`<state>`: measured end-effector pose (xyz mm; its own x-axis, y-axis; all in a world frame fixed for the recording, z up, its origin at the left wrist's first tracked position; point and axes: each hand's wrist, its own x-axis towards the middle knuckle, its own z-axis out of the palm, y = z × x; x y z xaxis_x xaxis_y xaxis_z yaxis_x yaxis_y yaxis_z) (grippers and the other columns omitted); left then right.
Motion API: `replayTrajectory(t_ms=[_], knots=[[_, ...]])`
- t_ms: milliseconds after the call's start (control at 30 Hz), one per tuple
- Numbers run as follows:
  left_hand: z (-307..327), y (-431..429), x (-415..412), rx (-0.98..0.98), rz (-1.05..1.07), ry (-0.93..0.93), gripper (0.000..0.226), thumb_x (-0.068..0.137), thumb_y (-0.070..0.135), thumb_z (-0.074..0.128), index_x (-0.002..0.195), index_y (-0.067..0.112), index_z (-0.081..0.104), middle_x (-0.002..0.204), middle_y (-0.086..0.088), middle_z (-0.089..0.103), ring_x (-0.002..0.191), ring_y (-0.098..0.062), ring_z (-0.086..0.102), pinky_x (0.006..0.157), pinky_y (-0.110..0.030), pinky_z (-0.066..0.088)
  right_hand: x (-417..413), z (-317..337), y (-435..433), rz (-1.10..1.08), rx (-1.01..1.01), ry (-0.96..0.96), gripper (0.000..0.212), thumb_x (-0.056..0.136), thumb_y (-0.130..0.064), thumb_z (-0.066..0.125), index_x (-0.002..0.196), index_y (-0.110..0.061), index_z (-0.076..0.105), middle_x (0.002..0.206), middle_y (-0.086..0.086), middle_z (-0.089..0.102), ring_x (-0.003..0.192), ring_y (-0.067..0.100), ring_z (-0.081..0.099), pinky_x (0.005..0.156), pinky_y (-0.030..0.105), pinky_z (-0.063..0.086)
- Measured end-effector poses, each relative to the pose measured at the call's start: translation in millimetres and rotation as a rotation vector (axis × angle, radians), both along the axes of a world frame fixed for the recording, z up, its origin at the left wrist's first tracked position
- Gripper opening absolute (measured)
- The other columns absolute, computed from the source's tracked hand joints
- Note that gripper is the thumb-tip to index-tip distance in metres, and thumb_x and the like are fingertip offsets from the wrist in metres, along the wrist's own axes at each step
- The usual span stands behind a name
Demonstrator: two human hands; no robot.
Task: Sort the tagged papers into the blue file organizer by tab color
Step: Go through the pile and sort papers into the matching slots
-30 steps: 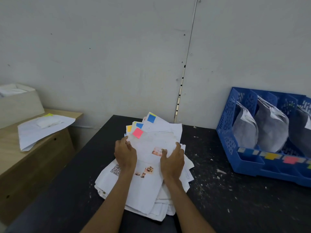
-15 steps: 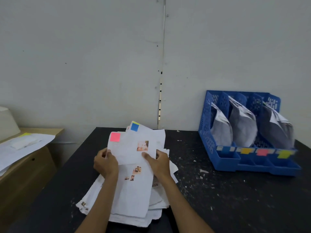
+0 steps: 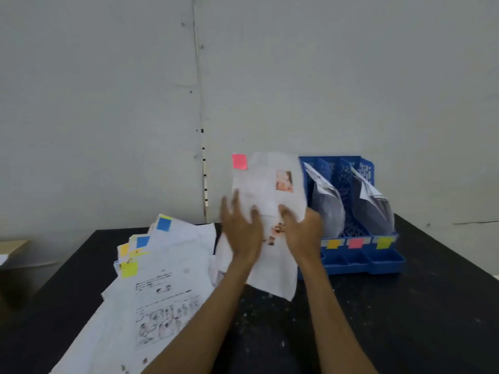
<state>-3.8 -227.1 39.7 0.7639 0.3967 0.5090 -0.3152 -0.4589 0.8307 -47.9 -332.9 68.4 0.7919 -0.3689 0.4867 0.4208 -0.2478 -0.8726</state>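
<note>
R hand (image 3: pixel 302 230) pinches pink-tab paper (image 3: pixel 267 184); L hand (image 3: pixel 240 233) fingers spread, blurred. Paper blocks organizer (image 3: pixel 361 263) left slot; pile (image 3: pixel 167 279) left on table (image 3: pixel 405 319).

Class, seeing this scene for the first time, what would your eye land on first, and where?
The sheet with the bright pink tab, held up mid-frame by the right hand, left hand blurred beside it. Then the blue file organizer behind it, right, and the messy paper pile on the black table, left.

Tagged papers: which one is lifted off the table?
The pink-tabbed paper, pinched by the right hand in front of the blue file organizer; the blue-, orange- and yellow-tabbed sheets lie in the pile on the table.
</note>
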Motion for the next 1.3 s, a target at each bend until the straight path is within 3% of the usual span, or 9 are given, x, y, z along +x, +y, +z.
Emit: replayTrajectory(t_ms=[100, 300, 500, 600, 700, 900, 1000, 1133, 1300], knots=[[14.2, -72.4, -5.5, 0.049, -0.356, 0.023, 0.052, 0.101, 0.042, 0.039, 0.150, 0.029, 0.028, 0.160, -0.003, 0.016, 0.146, -0.018, 0.017, 0.115, -0.035, 0.020, -2.3, 11.8, -49.1, -0.222, -0.062, -0.068, 0.027, 0.093, -0.027, 0.061, 0.114, -0.010, 0.066, 0.099, -0.007, 0.066, 0.091, 0.012, 0.065, 0.073, 0.024, 0.055], [39.4, -173.1, 3.9, -0.077, -0.795, 0.109, 0.060, 0.100, 0.055, 0.027, 0.152, 0.025, 0.027, 0.156, 0.002, 0.032, 0.141, -0.014, 0.031, 0.118, -0.039, 0.026, 1.4, 17.3, -121.4, -0.529, -0.174, -0.170, 0.037, 0.096, -0.036, 0.055, 0.118, -0.008, 0.064, 0.111, 0.005, 0.068, 0.096, 0.019, 0.066, 0.073, 0.023, 0.053], [30.5, -203.5, 53.6, -0.187, -0.865, 0.261, 0.072, 0.080, 0.082, 0.025, 0.131, 0.037, 0.046, 0.131, 0.002, 0.057, 0.117, -0.017, 0.057, 0.103, -0.048, 0.045, 33.1, 0.3, -147.9, -0.539, -0.260, -0.213, 0.030, 0.099, -0.027, 0.050, 0.113, -0.005, 0.064, 0.105, 0.012, 0.070, 0.091, 0.020, 0.067, 0.075, 0.030, 0.057], [17.5, -205.6, 83.8, -0.275, -0.885, 0.340, 0.092, 0.070, 0.093, 0.030, 0.140, 0.034, 0.040, 0.143, -0.001, 0.048, 0.127, -0.020, 0.050, 0.109, -0.047, 0.038, 50.0, -12.3, -147.1, -0.451, -0.314, -0.232, 0.028, 0.101, -0.022, 0.045, 0.110, -0.002, 0.063, 0.094, 0.011, 0.070, 0.081, 0.018, 0.065, 0.067, 0.007, 0.045], [7.4, -207.7, 107.2, -0.349, -0.870, 0.365, 0.107, 0.059, 0.098, 0.039, 0.146, 0.036, 0.034, 0.146, -0.003, 0.045, 0.129, -0.021, 0.049, 0.111, -0.046, 0.037, 68.6, -10.9, -142.3, -0.371, -0.337, -0.255, 0.037, 0.099, -0.029, 0.044, 0.119, -0.002, 0.060, 0.093, 0.010, 0.070, 0.077, 0.015, 0.064, 0.064, -0.003, 0.038], [36.3, -201.0, 99.5, -0.429, -0.855, 0.219, 0.088, 0.079, 0.081, 0.039, 0.150, 0.028, 0.028, 0.146, -0.002, 0.046, 0.130, -0.018, 0.048, 0.111, -0.042, 0.038, 102.2, 8.5, -134.4, -0.454, -0.263, -0.369, 0.053, 0.098, -0.040, 0.044, 0.125, 0.004, 0.054, 0.113, 0.019, 0.066, 0.099, 0.021, 0.064, 0.082, 0.005, 0.038], [28.2, -201.4, 107.2, -0.393, -0.838, 0.307, 0.094, 0.076, 0.085, 0.035, 0.151, 0.029, 0.024, 0.152, -0.003, 0.038, 0.134, -0.020, 0.043, 0.113, -0.043, 0.036, 111.7, -3.3, -139.1, -0.533, -0.329, -0.222, 0.039, 0.099, -0.027, 0.051, 0.127, -0.001, 0.053, 0.102, 0.017, 0.070, 0.086, 0.027, 0.069, 0.066, 0.016, 0.044], [1.5, -201.4, 118.1, -0.376, -0.865, 0.456, 0.107, 0.068, 0.093, 0.035, 0.150, 0.025, 0.028, 0.150, -0.003, 0.041, 0.134, -0.019, 0.042, 0.116, -0.044, 0.030, 111.4, -24.4, -147.2, -0.497, -0.532, 0.122, 0.032, 0.099, -0.023, 0.047, 0.128, -0.010, 0.050, 0.096, 0.014, 0.069, 0.083, 0.032, 0.066, 0.063, 0.033, 0.046], [6.3, -204.6, 113.2, -0.456, -0.824, 0.452, 0.078, 0.091, 0.071, 0.029, 0.153, 0.022, 0.021, 0.150, -0.009, 0.037, 0.135, -0.023, 0.040, 0.115, -0.043, 0.031, 114.4, -29.7, -151.8, -0.474, -0.715, 0.436, 0.019, 0.098, -0.015, 0.045, 0.099, -0.002, 0.059, 0.100, 0.018, 0.062, 0.091, 0.035, 0.060, 0.064, 0.034, 0.040]])
